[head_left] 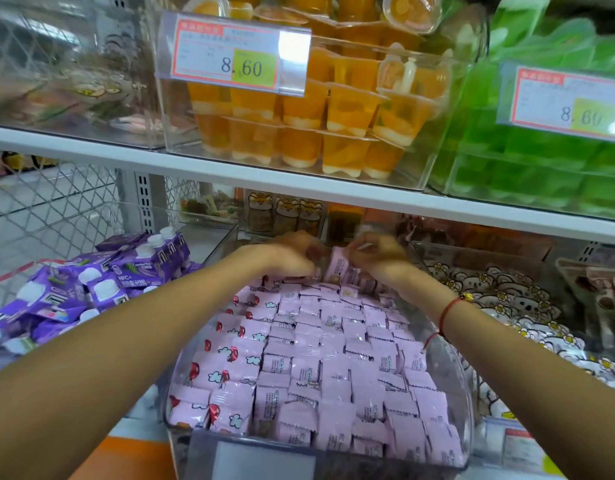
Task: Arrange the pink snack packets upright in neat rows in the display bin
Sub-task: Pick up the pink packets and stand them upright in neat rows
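Pink snack packets (320,368) fill display bin (451,368), uncounted; two hands' fingers, left (292,254), right (378,254), pinch one packet (337,268)

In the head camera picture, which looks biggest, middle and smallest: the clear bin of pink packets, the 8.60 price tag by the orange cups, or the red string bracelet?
1. Clear bin, though it is nearest the camera.
2. Price tag.
3. Red bracelet on the right wrist.

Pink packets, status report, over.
Both hands at bin's back: left hand, right hand pinching one pink packet. Display bin nearly full, rows upright. Nothing obstructing.
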Tool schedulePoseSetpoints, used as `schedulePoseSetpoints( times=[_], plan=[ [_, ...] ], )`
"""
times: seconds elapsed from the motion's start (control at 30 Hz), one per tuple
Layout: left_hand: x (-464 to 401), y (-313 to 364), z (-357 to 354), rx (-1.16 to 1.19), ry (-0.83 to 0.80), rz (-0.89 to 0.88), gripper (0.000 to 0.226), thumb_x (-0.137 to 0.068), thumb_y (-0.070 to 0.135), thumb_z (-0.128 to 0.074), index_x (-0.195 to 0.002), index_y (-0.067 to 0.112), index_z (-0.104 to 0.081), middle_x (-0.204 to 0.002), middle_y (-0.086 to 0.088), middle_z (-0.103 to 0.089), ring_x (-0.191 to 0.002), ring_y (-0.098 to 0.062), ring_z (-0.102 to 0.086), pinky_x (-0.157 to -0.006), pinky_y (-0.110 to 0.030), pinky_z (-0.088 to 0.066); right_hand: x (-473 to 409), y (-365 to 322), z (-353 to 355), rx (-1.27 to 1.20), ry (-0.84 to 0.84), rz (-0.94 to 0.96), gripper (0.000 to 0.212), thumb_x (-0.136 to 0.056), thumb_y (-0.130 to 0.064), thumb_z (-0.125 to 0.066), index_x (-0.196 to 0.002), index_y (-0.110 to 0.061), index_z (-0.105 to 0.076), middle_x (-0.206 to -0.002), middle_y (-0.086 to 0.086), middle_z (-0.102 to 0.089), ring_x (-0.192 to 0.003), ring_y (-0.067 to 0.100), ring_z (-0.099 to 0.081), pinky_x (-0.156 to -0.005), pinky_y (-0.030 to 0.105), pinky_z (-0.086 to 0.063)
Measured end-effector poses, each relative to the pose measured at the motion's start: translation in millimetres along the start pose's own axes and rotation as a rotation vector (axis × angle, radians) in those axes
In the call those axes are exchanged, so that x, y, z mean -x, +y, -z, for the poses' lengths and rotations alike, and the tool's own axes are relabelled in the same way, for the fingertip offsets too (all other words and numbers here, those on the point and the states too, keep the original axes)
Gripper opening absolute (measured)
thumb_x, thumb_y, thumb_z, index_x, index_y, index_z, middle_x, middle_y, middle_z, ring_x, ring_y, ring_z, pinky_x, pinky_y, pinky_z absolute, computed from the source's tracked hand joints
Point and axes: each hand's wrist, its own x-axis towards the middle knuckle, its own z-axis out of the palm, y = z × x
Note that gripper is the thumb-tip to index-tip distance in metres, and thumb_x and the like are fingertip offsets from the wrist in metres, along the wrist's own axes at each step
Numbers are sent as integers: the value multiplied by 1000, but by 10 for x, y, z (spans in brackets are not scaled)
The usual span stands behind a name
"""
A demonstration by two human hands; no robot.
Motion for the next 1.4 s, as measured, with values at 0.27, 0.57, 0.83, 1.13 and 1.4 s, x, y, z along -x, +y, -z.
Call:
schedulePoseSetpoints(
  times=[0.27,0.57,0.83,1.13,1.4],
  plan=[
    [-76,95,-118,107,172,0,33,-85,25,-67,-117,21,-60,-117,0,-62,-103,-19,-58,-94,-34,-49,18,10,41,517,-269,61,22,-91,-5,-46,-107,-17,-55,-101,-1,-52,-90,20,-53,-71,26,-45],
    [249,92,191,655,458,115,26,-93,18,-56,-117,8,-59,-111,-9,-65,-92,-20,-64,-75,-22,-54,143,-83,75,374,-352,53,33,-94,-1,-43,-120,-16,-56,-96,2,-62,-54,9,-57,-43,19,-42],
    [573,174,225,1364,251,303,13,-90,21,-61,-96,9,-61,-94,-13,-70,-74,-18,-68,-64,-26,-59,541,-288,81,-194,33,258,58,-76,-25,-78,-123,-21,-45,-102,-12,-63,-83,4,-65,-68,18,-56],
    [672,124,206,1098,31,282,28,-84,36,-64,-103,14,-61,-82,-4,-75,-73,-9,-67,-57,-18,-55,607,-318,206,-702,-99,-336,40,-76,-35,-74,-101,-7,-62,-86,14,-73,-54,11,-64,-42,14,-48],
    [595,125,40,964,207,291,43,-85,49,-58,-98,8,-63,-71,-1,-73,-57,-3,-67,-57,-20,-57,597,-261,308,-523,-209,-186,26,-86,-36,-61,-108,-22,-61,-98,-2,-71,-84,11,-67,-78,23,-49]
  ],
)
